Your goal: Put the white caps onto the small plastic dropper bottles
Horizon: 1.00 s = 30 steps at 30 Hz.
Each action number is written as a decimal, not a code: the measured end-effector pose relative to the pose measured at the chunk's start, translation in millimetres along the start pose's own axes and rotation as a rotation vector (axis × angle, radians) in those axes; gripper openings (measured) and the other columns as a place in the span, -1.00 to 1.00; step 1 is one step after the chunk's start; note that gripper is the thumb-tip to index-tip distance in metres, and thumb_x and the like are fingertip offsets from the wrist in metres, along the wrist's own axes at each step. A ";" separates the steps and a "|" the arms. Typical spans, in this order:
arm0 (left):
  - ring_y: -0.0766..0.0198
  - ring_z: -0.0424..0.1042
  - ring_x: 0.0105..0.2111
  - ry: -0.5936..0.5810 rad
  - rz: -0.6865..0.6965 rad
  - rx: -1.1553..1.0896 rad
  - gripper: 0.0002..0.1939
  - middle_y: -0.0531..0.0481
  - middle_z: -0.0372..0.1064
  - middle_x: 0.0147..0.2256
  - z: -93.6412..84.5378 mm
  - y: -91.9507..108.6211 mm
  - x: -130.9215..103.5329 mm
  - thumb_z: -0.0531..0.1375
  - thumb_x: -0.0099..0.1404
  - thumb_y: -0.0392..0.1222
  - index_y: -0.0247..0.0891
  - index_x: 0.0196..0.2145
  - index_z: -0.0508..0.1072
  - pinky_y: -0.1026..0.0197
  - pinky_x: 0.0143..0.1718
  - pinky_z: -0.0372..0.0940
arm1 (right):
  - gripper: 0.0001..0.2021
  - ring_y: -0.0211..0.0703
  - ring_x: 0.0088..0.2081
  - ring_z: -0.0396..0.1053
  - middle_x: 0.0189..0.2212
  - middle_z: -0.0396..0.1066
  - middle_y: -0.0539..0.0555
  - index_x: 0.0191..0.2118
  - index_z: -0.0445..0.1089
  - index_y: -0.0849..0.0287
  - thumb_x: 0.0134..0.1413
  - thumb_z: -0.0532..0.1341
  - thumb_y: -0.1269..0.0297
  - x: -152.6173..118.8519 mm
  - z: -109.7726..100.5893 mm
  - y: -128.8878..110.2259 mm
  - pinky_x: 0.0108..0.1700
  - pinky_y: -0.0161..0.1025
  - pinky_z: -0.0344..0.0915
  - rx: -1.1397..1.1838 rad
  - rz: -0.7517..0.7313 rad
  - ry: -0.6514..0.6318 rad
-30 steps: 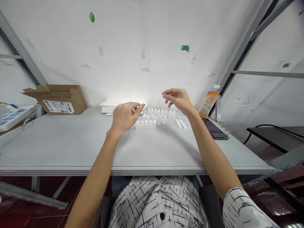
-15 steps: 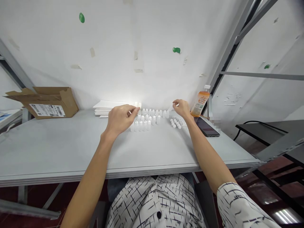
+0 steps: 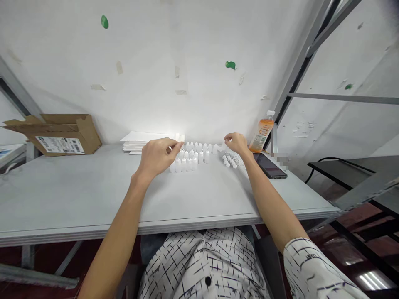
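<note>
Small white plastic bottles with narrow tops (image 3: pixel 188 164) stand upright in short rows near the back of the grey desk (image 3: pixel 102 187), between the two hands. The left hand (image 3: pixel 157 155) is over the left side of these rows, its thumb and forefinger brought together in a pinch; whether anything small is between them cannot be told. The right hand (image 3: pixel 238 144) is beyond the right end of the rows, fingers curled and thumb close to the forefinger. A pale, tilted white piece (image 3: pixel 220 148) shows just beside its fingertips, too indistinct to tell whether it is gripped.

Just below the right hand, a cluster of small white caps (image 3: pixel 230 160) lies on the desk, with thin white loops beside it. To the left of the bottles, partly behind the left hand, is a stack of flat white sheets (image 3: pixel 135 137). Further left sits an open brown cardboard box (image 3: pixel 67 133) with a printed white label. On the right, a clear bottle of orange drink with a white cap (image 3: pixel 262 135) stands by the metal frame, and a dark phone (image 3: pixel 269 166) lies flat in front of it.
</note>
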<state>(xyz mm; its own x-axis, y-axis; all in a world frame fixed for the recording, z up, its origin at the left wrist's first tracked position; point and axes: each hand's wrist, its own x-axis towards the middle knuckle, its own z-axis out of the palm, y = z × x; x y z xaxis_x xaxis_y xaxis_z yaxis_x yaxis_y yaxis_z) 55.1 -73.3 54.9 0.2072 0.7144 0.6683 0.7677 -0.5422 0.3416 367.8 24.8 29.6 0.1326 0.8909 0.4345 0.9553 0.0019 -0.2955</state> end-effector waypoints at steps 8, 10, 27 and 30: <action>0.23 0.44 -0.46 -0.036 -0.009 0.010 -0.56 0.00 0.57 -0.38 -0.4 1.5 -0.3 0.06 0.39 0.08 -0.20 -0.47 0.54 0.20 -0.42 0.18 | -0.70 -0.03 -0.06 0.47 -0.13 0.59 0.06 -0.08 0.57 0.11 0.09 0.20 0.43 -3.7 16.2 -3.9 -0.08 -0.23 0.31 -0.023 -0.048 -0.142; 0.23 0.43 -0.47 -0.038 -0.010 0.021 -0.56 0.00 0.56 -0.39 -0.8 2.3 -0.4 0.06 0.39 0.08 -0.20 -0.48 0.54 0.20 -0.42 0.16 | -0.74 -0.04 -0.08 0.47 -0.15 0.59 0.06 -0.08 0.57 0.09 0.13 0.21 0.33 -3.4 15.7 -2.3 -0.09 -0.23 0.32 0.001 -0.056 -0.136; 0.25 0.39 -0.50 -0.029 -0.001 0.039 -0.55 0.00 0.52 -0.45 5.1 -2.2 0.6 0.05 0.40 0.05 -0.21 -0.50 0.52 0.20 -0.44 0.10 | -0.77 0.03 -0.07 0.50 -0.20 0.58 0.17 -0.17 0.56 0.16 -0.01 0.34 0.29 60.9 33.5 33.6 -0.07 -0.17 0.34 -0.270 0.154 -0.378; 0.25 0.40 -0.49 -0.035 0.009 0.031 -0.57 0.00 0.52 -0.45 5.7 -1.4 0.3 0.06 0.40 0.02 -0.21 -0.51 0.52 0.20 -0.44 0.11 | -0.68 0.01 -0.15 0.52 -0.34 0.58 0.11 -0.13 0.54 0.16 -0.11 0.35 0.37 63.3 26.6 29.0 -0.12 -0.19 0.33 -0.305 0.129 -0.447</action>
<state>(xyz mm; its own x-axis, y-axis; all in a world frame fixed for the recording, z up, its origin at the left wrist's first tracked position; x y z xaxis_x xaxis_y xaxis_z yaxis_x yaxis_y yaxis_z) 57.6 -69.8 50.9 0.2351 0.7248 0.6476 0.7842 -0.5351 0.3142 396.9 93.3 25.9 0.1923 0.9813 -0.0121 0.9807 -0.1926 -0.0335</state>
